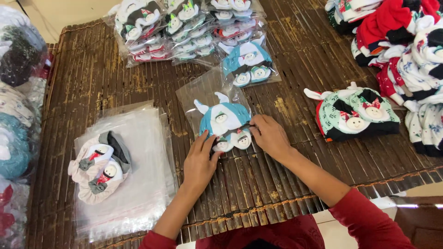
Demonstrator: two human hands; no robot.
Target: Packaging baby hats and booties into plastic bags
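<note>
Both hands pinch a teal baby set (225,123) half inside a clear bag (203,94): left hand (199,162) grip closed on its lower edge, right hand (270,136) clamped on its right side. Left of them lies a grey set (99,166) on spare bags (138,184) (1 stack); right, a green set (355,113); beyond, packed sets (194,27) crowd the desk (277,175).

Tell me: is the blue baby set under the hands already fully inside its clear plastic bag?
No. The blue baby set lies only partly in the clear bag; its lower end sticks out between the left hand and right hand.
</note>
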